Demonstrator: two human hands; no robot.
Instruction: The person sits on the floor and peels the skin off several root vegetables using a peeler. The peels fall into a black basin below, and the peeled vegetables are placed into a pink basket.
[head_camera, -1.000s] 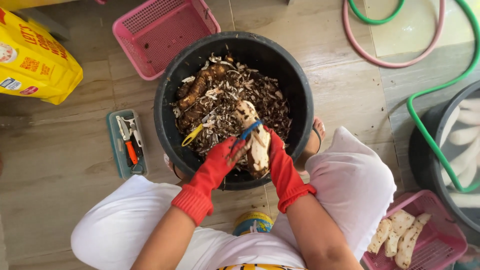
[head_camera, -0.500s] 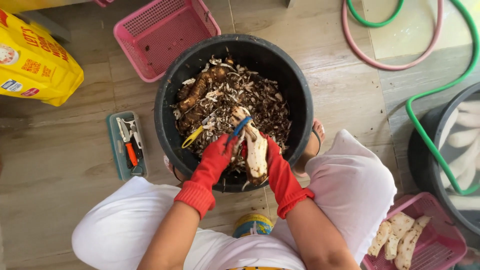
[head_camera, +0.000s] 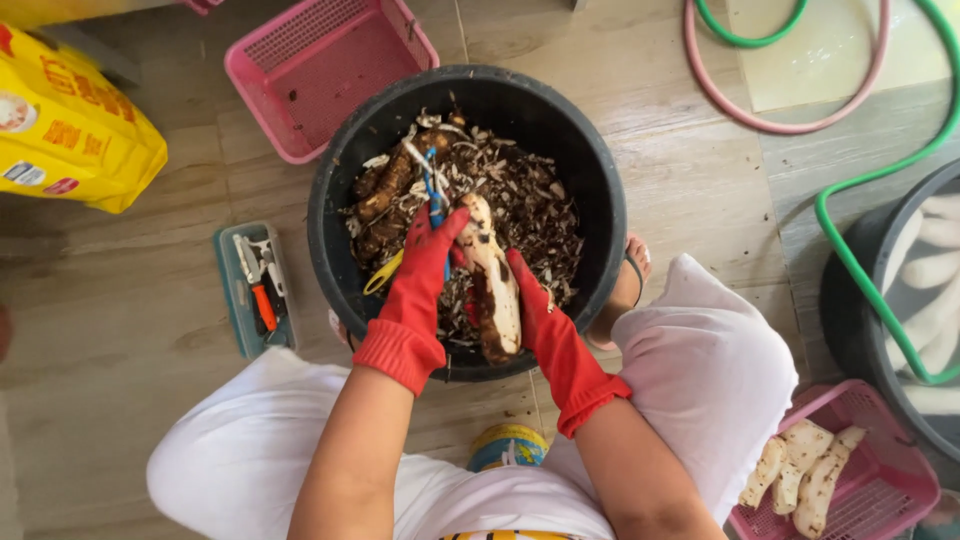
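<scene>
Over the black tub (head_camera: 600, 170) at frame centre, a half-peeled root (head_camera: 497, 290), long axis running up-frame, is gripped by the right hand (head_camera: 535, 305), while what seems a blue-and-yellow peeler (head_camera: 432, 195) is clasped by the left hand (head_camera: 425, 270) just beside it.

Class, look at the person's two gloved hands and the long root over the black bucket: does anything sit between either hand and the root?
Nothing visible does. The right hand grips the root directly, and the left hand presses a blue-handled peeler against it.

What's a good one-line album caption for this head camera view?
Red-gloved left hand draws a blue peeler along a half-peeled brown root, held by the right hand over a black tub.
</scene>
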